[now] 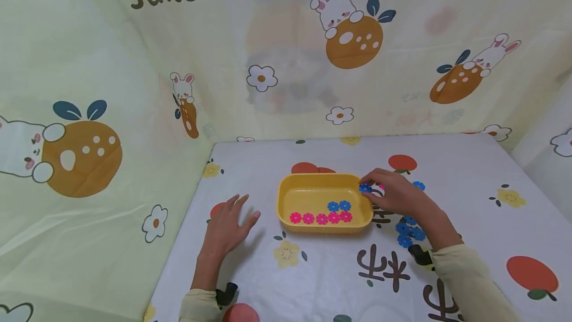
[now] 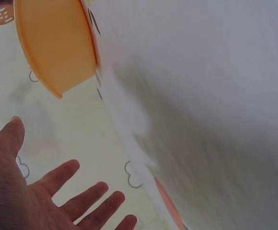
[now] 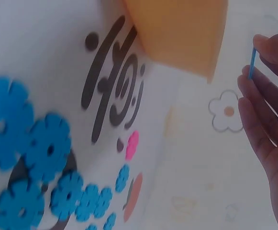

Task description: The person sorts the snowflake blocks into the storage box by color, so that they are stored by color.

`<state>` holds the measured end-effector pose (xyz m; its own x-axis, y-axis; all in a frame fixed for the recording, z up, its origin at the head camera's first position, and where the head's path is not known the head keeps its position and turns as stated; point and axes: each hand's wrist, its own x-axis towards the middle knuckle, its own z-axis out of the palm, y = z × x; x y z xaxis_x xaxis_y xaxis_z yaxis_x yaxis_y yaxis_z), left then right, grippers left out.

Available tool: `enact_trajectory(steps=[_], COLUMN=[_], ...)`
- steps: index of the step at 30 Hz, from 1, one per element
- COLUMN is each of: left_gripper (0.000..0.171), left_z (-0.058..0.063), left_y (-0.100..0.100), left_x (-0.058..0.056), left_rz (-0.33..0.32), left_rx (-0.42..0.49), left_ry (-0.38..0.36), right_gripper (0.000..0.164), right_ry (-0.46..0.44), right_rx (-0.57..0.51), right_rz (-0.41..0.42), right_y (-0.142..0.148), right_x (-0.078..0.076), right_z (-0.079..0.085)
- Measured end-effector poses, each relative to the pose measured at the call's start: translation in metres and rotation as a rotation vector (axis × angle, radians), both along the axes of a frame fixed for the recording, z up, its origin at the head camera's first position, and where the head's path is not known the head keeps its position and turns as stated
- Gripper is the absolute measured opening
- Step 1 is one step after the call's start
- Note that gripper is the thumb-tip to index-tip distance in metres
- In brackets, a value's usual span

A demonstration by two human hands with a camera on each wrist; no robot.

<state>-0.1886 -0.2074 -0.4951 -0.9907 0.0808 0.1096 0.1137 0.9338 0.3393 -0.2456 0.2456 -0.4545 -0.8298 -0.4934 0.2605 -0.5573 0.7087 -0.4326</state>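
My right hand [image 1: 393, 194] pinches a blue flower-shaped plastic disc [image 1: 365, 188] at the right end of a yellow tray [image 1: 286, 190]. In the right wrist view that disc [image 3: 252, 63] is edge-on between thumb and fingers. Inside the tray a row of several pink flower discs [image 1: 308, 218] lies along the near side, with two blue discs [image 1: 332, 206] just behind its right part. My left hand [image 1: 227, 226] hovers left of the tray, fingers spread, holding nothing; the left wrist view shows the same spread hand [image 2: 48, 206].
Several loose blue discs [image 1: 404, 228] lie on the table under my right forearm. Another blue disc [image 1: 418, 185] and a pink disc [image 3: 132, 145] lie beyond them, near the right hand. A patterned cloth [image 1: 321, 272] covers the table, and a printed curtain [image 1: 286, 53] stands behind.
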Motion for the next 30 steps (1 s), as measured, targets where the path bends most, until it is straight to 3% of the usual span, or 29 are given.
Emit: enact_trajectory(steps=[5, 12, 30], left_gripper=[0.075, 0.075, 0.071], left_z=[0.0, 0.0, 0.001], left_y=[-0.001, -0.001, -0.007], left_x=[-0.001, -0.002, 0.001], left_rz=[0.0, -0.001, -0.013], left_rx=[0.004, 0.013, 0.04], left_ry=[-0.003, 0.001, 0.023], right_gripper=[0.031, 0.031, 0.033], right_ry=[-0.036, -0.084, -0.082], right_rx=[-0.008, 0.04, 0.078], right_rz=[0.03, 0.003, 0.075], right_y=[-0.015, -0.036, -0.079], right_x=[-0.003, -0.006, -0.011], right_z=[0.002, 0.004, 0.009])
